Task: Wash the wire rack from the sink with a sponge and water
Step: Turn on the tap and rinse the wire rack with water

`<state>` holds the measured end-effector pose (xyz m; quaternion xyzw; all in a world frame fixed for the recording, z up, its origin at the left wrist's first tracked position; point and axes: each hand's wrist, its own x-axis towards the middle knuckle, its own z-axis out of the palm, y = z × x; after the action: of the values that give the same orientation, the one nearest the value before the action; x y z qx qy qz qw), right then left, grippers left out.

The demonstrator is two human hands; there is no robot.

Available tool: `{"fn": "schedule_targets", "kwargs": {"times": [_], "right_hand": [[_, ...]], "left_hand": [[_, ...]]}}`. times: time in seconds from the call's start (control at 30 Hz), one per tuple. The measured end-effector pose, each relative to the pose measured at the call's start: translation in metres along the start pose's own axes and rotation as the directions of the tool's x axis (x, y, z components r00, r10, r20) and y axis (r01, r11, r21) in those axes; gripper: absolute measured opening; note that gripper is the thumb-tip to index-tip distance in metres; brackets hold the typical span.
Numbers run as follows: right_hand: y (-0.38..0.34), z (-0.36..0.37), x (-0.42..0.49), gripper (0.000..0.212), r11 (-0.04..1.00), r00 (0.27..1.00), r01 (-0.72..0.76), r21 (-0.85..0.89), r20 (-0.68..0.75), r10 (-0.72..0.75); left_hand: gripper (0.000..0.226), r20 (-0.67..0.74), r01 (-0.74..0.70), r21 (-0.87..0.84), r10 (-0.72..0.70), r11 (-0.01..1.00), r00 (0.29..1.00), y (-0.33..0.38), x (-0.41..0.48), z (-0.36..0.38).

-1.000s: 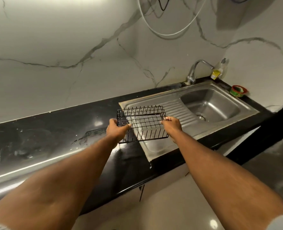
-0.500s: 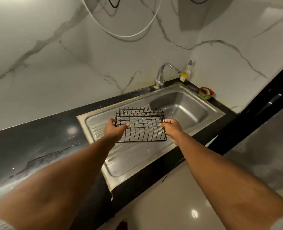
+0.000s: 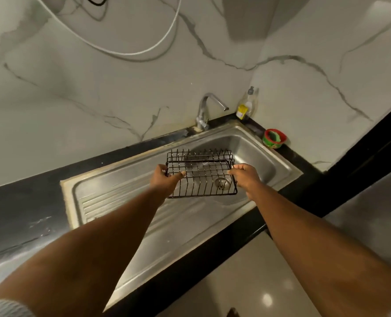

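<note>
Black wire rack (image 3: 201, 177) against the dull silver-grey steel of the sink (image 3: 254, 152), whose drainboard (image 3: 112, 202) bears parallel ribs. Counter (image 3: 29, 195): glossy black. Wall (image 3: 98, 99): white marble with grey veining. Tap (image 3: 203, 108): bright chrome. Bottle (image 3: 246, 107): clear, with a yellow label. Small bowl (image 3: 274, 139): red and green. Cable (image 3: 144, 52): white. Floor (image 3: 247, 282): pale, glossy cream.

Two hands are here, a left hand (image 3: 164, 182) and a right hand (image 3: 247, 177). There is one wire rack (image 3: 201, 177), one sink (image 3: 256, 149), one tap (image 3: 205, 110), one bottle (image 3: 247, 106), one red-and-green tub (image 3: 274, 138) and one white hose (image 3: 126, 51).
</note>
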<state>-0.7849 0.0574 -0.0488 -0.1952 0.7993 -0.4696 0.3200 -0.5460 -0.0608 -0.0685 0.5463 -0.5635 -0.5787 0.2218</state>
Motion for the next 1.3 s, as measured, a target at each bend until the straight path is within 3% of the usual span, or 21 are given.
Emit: {"fn": "schedule_targets", "kwargs": {"times": [0.33, 0.43, 0.67, 0.9, 1.03, 1.3], "right_hand": [[0.013, -0.088, 0.116, 0.029, 0.991, 0.986, 0.069, -0.116, 0.157, -0.050], [0.014, -0.101, 0.143, 0.025, 0.994, 0.983, 0.059, -0.093, 0.178, -0.042], [0.013, -0.091, 0.200, 0.019, 0.993, 0.972, 0.042, -0.114, 0.234, -0.014], [0.019, -0.078, 0.265, 0.021, 0.979, 0.967, 0.005, -0.204, 0.249, 0.047], [0.029, -0.073, 0.290, 0.023, 0.962, 0.940, -0.008, -0.272, 0.327, 0.101], [0.057, -0.051, 0.345, 0.027, 0.916, 0.885, -0.003, -0.401, 0.425, 0.189]], "left_hand": [[0.063, -0.160, 0.058, -0.002, -0.057, 0.998, 0.985, 0.032, 0.015, 0.121], [0.069, -0.216, 0.066, -0.011, -0.066, 0.998, 0.974, 0.037, 0.022, 0.145], [0.073, -0.279, 0.096, -0.015, -0.097, 0.995, 0.955, 0.040, 0.064, 0.169], [0.084, -0.233, 0.157, 0.057, -0.140, 0.986, 0.962, 0.035, 0.122, 0.183], [0.088, -0.195, 0.217, 0.056, -0.203, 0.974, 0.960, 0.020, 0.137, 0.190], [0.083, -0.299, 0.331, 0.022, -0.310, 0.943, 0.903, -0.002, 0.165, 0.218]]}}
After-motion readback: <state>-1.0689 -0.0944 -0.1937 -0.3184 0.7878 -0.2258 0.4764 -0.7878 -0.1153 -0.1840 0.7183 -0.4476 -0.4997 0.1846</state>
